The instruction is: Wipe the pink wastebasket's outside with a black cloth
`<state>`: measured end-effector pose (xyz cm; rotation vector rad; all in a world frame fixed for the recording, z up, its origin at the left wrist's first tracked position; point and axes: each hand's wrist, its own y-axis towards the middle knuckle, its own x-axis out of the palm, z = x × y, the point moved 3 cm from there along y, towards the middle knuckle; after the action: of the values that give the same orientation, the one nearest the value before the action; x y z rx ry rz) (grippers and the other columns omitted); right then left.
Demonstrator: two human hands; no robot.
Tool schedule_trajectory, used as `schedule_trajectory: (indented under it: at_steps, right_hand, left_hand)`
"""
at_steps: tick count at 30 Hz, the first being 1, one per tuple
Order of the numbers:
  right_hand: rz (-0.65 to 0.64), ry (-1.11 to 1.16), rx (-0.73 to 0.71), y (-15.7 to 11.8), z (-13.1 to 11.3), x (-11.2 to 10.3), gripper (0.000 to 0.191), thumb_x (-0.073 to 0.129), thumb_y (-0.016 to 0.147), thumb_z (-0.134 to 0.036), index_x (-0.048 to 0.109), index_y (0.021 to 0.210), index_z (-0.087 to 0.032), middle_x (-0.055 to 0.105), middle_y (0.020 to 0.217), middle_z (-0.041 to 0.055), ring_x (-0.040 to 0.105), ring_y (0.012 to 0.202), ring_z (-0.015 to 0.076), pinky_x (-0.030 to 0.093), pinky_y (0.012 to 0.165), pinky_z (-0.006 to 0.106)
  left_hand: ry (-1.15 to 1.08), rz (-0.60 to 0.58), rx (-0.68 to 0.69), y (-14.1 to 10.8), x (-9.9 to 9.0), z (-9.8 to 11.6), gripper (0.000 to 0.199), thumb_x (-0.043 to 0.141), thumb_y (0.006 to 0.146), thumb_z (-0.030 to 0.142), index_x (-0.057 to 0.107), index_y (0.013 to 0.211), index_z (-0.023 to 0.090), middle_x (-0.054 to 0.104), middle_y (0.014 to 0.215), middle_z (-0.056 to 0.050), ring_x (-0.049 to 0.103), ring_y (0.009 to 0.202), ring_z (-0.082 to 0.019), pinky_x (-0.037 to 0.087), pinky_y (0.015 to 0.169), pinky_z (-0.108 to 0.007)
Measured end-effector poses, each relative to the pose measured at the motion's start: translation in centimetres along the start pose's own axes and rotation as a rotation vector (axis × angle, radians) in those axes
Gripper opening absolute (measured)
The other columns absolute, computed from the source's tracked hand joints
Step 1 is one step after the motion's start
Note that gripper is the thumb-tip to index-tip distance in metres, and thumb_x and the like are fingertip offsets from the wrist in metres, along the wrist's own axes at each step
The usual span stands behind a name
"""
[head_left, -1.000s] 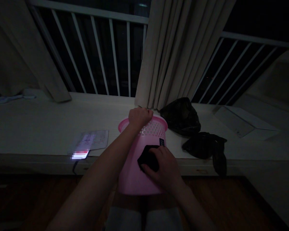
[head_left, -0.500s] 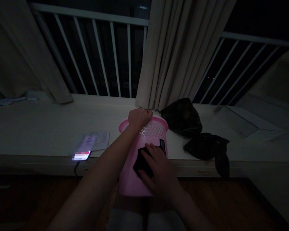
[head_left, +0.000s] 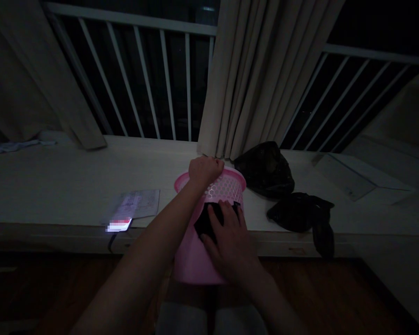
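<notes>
A pink plastic wastebasket (head_left: 195, 267) with a honeycomb mesh band near its top leans across the front edge of the ledge, above my lap. My left hand (head_left: 205, 170) is closed over its rim. On the wall of the basket, below the mesh, my right hand (head_left: 232, 235) presses a black cloth (head_left: 205, 224) flat, its fingers spread over the cloth. The cloth and fingers hide most of a dark label near the mesh. What lies inside the basket cannot be seen.
Two black plastic bags (head_left: 265, 170) lie on the white ledge (head_left: 73, 181) to the right, one hanging over its edge. A lit phone (head_left: 120, 225) rests by papers (head_left: 143, 202) at left. Behind stand curtains (head_left: 237, 83) and a white railing (head_left: 136, 21). The room is dim.
My right hand has slid the black cloth upward along the basket wall, covering more of the label. My left hand keeps its grip on the rim.
</notes>
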<state>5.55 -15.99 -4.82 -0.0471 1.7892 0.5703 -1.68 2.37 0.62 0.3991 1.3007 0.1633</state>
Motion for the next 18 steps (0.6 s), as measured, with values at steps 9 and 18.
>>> schedule_trajectory:
  at_steps: [9, 18]
  right_hand:
    - [-0.013, 0.066, -0.085, 1.3, -0.2, -0.1, 0.055, 0.053, 0.089, -0.044, 0.049, 0.138, -0.02, 0.035, 0.152, 0.016, 0.025, 0.143, 0.033, 0.017, 0.116, 0.056]
    - [-0.079, 0.128, -0.153, -1.3, -1.2, -0.1, 0.062, 0.056, 0.084, -0.053, 0.048, 0.138, -0.022, 0.037, 0.151, 0.0143, 0.024, 0.144, 0.0306, 0.014, 0.116, 0.056]
  left_hand:
    - [0.011, 0.032, 0.001, 0.1, 0.0, 0.0, 0.054, 0.029, 0.091, 0.038, 0.074, 0.097, 0.009, 0.072, 0.091, -0.019, 0.067, 0.088, -0.03, 0.048, 0.078, -0.041]
    - [0.015, -0.002, 0.003, -0.1, -0.2, -0.1, 0.054, 0.028, 0.092, 0.037, 0.074, 0.099, 0.009, 0.071, 0.094, -0.02, 0.067, 0.09, -0.029, 0.048, 0.08, -0.041]
